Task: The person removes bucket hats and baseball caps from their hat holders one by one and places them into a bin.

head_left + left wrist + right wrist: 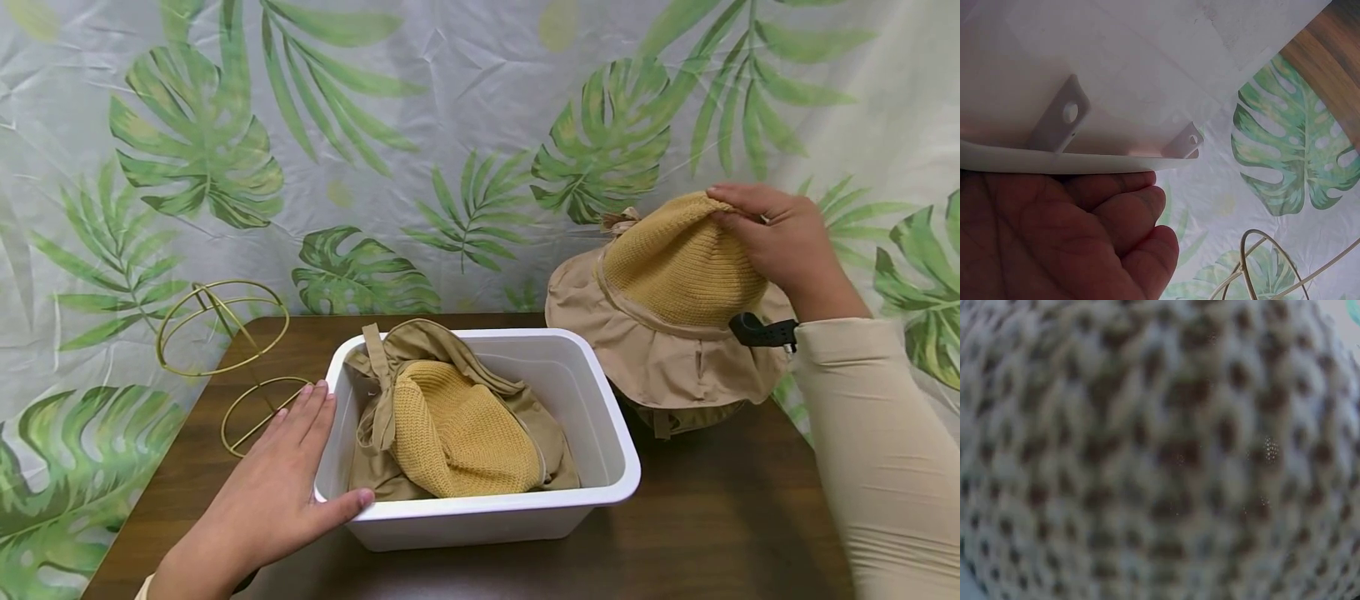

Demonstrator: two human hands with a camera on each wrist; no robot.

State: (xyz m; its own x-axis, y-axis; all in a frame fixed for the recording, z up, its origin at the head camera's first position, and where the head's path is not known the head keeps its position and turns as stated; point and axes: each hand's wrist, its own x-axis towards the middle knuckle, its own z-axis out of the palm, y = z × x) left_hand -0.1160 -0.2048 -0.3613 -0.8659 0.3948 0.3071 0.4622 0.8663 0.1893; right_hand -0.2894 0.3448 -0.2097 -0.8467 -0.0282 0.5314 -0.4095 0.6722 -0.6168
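A sun hat (pixel 675 275) with a yellow knit crown and a wide beige fabric brim is at the right in the head view. My right hand (pixel 783 242) pinches the top of its crown between thumb and fingers. Blurred yellow-brown knit (pixel 1160 450) fills the right wrist view. Another hat (pixel 468 433), yellow knit with a khaki brim and a tie strap, lies in a white plastic tub (pixel 480 504). My left hand (pixel 281 479) rests on the tub's left rim with straight fingers, the thumb at the front corner. In the left wrist view its fingers (pixel 1125 215) lie along the outer rim.
A gold wire stand (pixel 225 329) with round hoops stands at the left of the dark wooden table (pixel 697 517), behind my left hand. A leaf-printed cloth (pixel 480 108) hangs behind the table. Beneath the right-hand hat's brim, a darker strip of fabric (pixel 690 419) shows.
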